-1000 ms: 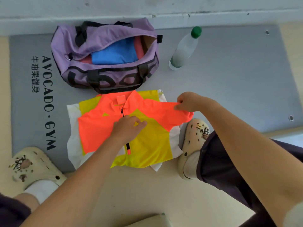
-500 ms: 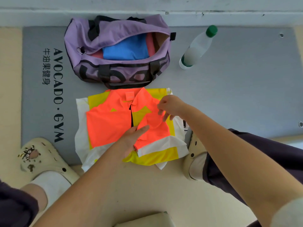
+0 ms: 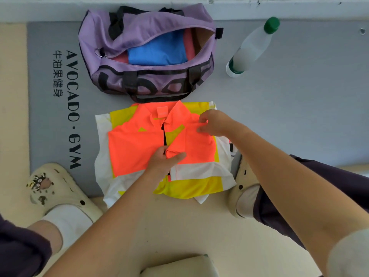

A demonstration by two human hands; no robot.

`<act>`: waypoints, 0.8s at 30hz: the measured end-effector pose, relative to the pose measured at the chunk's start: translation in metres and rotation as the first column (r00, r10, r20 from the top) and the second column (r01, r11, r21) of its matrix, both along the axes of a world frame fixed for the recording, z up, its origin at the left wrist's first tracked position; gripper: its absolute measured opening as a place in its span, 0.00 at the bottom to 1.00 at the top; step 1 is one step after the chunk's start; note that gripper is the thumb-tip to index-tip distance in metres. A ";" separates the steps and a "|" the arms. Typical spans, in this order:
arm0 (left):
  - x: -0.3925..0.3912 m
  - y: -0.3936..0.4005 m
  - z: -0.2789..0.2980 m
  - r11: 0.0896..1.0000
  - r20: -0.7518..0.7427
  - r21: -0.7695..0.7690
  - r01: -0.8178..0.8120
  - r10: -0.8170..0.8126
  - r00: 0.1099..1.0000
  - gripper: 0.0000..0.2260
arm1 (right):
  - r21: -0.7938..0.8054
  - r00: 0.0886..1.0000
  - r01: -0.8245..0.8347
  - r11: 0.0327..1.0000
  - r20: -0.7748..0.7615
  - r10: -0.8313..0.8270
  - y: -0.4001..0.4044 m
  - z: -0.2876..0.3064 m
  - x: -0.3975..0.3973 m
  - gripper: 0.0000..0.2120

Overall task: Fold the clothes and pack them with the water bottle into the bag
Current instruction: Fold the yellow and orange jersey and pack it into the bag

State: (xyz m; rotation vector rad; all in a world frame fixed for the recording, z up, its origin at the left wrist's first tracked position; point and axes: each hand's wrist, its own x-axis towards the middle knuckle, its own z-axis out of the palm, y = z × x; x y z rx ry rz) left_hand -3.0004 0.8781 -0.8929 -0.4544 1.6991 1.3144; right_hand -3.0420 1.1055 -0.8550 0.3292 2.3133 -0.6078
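Jacket (image 3: 137,148) in orange, yellow and white lay on the grey mat (image 3: 299,96) just in front of the open purple bag (image 3: 147,80); your left hand (image 3: 163,162) pinched its folded-in sleeve end, while your right hand (image 3: 214,122) gripped the fabric near the collar. Water bottle (image 3: 251,48) stood on the mat, right of the bag; blue clothing (image 3: 157,52) sat inside the bag.

A grey gym mat (image 3: 299,108) printed with black lettering lies on beige floor (image 3: 179,226) against a pale wall (image 3: 50,7).
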 end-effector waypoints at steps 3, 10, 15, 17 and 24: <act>0.002 0.005 -0.004 0.992 -0.143 -0.121 0.039 -0.056 0.988 0.10 | -0.108 0.996 0.091 0.990 0.002 -0.091 0.004 0.000 -0.002 0.05; -0.005 -0.001 -0.005 0.986 -0.011 -0.163 0.032 -0.034 0.999 0.17 | -0.116 0.931 0.201 0.973 -0.287 -0.227 0.004 -0.011 0.013 0.14; -0.008 -0.001 -0.003 0.974 0.062 -0.194 0.114 -0.104 0.993 0.21 | -0.093 0.826 0.541 0.836 -0.129 -0.549 0.001 -0.019 0.065 0.17; -0.006 0.000 -0.001 0.967 0.008 -0.173 0.188 -0.189 0.982 0.13 | -0.068 0.837 0.547 0.834 0.075 -0.543 -0.005 -0.025 0.092 0.20; -0.002 -0.006 0.012 0.893 -0.251 -0.379 0.241 -0.350 0.903 0.19 | -0.053 0.834 0.551 0.833 0.038 -0.550 -0.010 -0.037 0.131 0.26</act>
